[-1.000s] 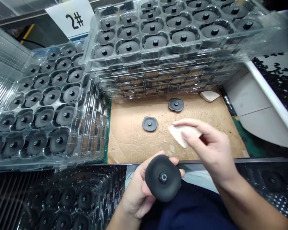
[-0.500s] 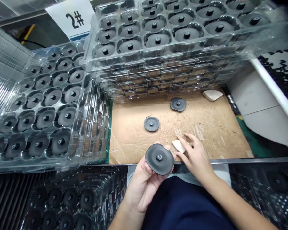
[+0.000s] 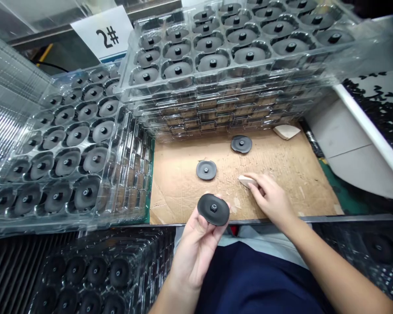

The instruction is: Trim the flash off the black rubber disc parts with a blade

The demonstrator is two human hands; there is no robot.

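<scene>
My left hand (image 3: 196, 248) holds up a dark grey rubber disc (image 3: 213, 209) with a black central hub, its fingers behind the disc and its face turned towards me. My right hand (image 3: 271, 200) rests low on a brown cardboard sheet (image 3: 177, 196), its fingertips pressing a small off-white pad (image 3: 247, 181). Two similar discs lie flat on the cardboard, one (image 3: 206, 170) just ahead of my left hand and another (image 3: 241, 144) farther back. A second off-white pad (image 3: 286, 131) lies at the cardboard's back edge.
Clear plastic trays full of discs stand in a tall stack (image 3: 183, 89) behind the cardboard and another stack (image 3: 68, 222) to its left. Dark-filled trays (image 3: 91, 279) lie below at the front left. A "2#" card (image 3: 106, 37) stands at the back, and a white panel (image 3: 356, 165) borders the right.
My right hand has dropped from the air to the cardboard with the pad under its fingertips. My left hand has tilted the disc and drawn it slightly lower and left.
</scene>
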